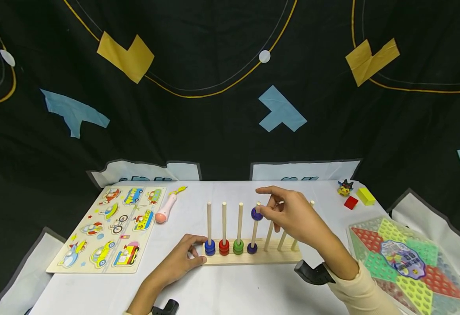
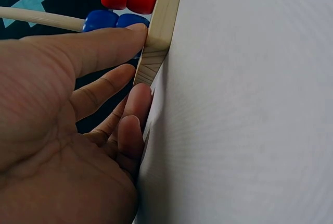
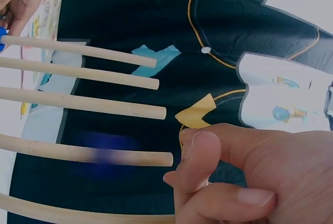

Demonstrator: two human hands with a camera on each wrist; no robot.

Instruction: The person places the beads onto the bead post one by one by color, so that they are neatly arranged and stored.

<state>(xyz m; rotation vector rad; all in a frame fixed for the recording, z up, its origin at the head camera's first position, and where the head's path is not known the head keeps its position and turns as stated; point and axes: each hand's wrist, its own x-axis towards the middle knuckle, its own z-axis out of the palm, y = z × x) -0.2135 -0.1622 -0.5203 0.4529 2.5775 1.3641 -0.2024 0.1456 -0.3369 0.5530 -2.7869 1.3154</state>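
Observation:
A wooden base (image 1: 253, 258) with a row of upright pegs stands on the table. Pairs of blue beads (image 1: 210, 247), red beads (image 1: 223, 247) and green beads (image 1: 238, 246) sit at the foot of the first three pegs. One dark purple bead (image 1: 252, 248) is at the bottom of the fourth peg; a second purple bead (image 1: 257, 214), blurred in the right wrist view, is around that peg near its top. My right hand (image 1: 289, 214) is beside the peg top, fingers loosely bent and apart from the bead. My left hand (image 1: 182, 259) grips the base's left end between thumb and fingers.
A vehicle picture puzzle board (image 1: 107, 227) lies at the left, with a pink-and-white pen-like toy (image 1: 166, 209) beside it. At the right are a star-patterned game board (image 1: 407, 262), a yellow block (image 1: 366, 196), a red piece (image 1: 350, 202) and a small figure (image 1: 345, 188).

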